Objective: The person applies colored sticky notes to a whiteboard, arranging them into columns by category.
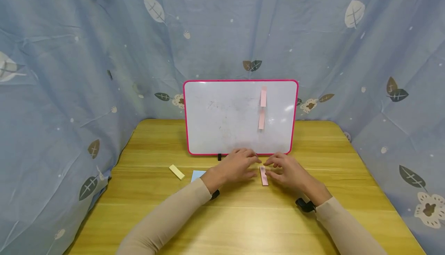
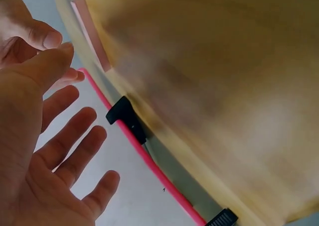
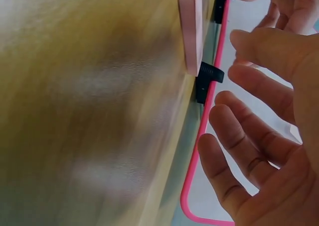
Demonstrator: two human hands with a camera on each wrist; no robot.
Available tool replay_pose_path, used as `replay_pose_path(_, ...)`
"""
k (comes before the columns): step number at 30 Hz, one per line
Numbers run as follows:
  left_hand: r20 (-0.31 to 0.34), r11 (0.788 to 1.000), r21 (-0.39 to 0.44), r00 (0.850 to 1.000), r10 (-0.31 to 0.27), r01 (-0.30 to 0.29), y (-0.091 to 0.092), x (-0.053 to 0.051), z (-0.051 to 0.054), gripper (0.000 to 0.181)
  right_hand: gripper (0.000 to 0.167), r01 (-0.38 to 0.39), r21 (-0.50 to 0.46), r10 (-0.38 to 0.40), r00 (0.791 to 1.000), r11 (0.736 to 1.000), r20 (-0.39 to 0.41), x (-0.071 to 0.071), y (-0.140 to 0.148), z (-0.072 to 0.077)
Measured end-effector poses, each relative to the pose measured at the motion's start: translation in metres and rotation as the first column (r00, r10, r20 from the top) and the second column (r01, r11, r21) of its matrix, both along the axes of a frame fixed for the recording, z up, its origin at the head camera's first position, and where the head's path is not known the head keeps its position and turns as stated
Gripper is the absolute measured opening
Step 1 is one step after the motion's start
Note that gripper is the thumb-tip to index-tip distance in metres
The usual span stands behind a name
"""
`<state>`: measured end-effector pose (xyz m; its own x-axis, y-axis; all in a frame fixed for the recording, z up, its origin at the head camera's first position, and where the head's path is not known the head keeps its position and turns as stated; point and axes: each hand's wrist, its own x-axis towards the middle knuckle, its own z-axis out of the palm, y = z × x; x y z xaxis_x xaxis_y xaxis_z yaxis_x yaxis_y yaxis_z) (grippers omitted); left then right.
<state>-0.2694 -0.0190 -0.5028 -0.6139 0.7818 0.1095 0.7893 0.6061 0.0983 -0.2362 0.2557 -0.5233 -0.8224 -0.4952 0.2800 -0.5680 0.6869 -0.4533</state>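
- Beige sleeves (image 1: 167, 218) cover both forearms, which reach across the desk (image 1: 250, 224) toward its far edge.
- Left hand (image 1: 236, 166): fingers spread and slightly bent, with nothing visible in their hold.
- Right hand (image 1: 287, 172): fingers parted and gently curved, likewise with nothing seen in them.
- Pink pad (image 1: 264, 177) lies on the desk between both hands, just short of the whiteboard (image 1: 222, 119).
- Two pink strips (image 1: 263, 96) are on the whiteboard, one above the other, nearer its right edge.
- Yellow pad (image 1: 176, 172) lies toward the desk's left edge; blue paper (image 1: 197, 175) is partly hidden by the left arm.
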Motion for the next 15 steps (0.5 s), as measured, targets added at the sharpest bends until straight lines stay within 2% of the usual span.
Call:
replay_pose_path(6, 0.033, 0.999, -0.027, 0.999, -0.026, 0.027, 0.0027, 0.0021, -0.0073, 0.046, 0.025, 0.006, 0.053, -0.01, 0.997, 0.999, 0.079, 0.0036, -0.0001, -0.0022)
replay_pose_path(10, 0.043, 0.998, -0.054, 0.999, -0.033, 0.035, 0.0052, 0.0032, -0.0083, 0.046, 0.025, -0.021, 0.082, 0.017, 0.999, 0.996, 0.05, 0.0058, -0.0004, -0.0047)
replay_pose_path(15, 0.042, 0.997, -0.064, 0.998, -0.04, 0.042, 0.0078, 0.0038, -0.0086, 0.044, 0.024, -0.065, 0.062, 0.065, 0.998, 0.996, 0.0, 0.0087, -0.0008, -0.0075)
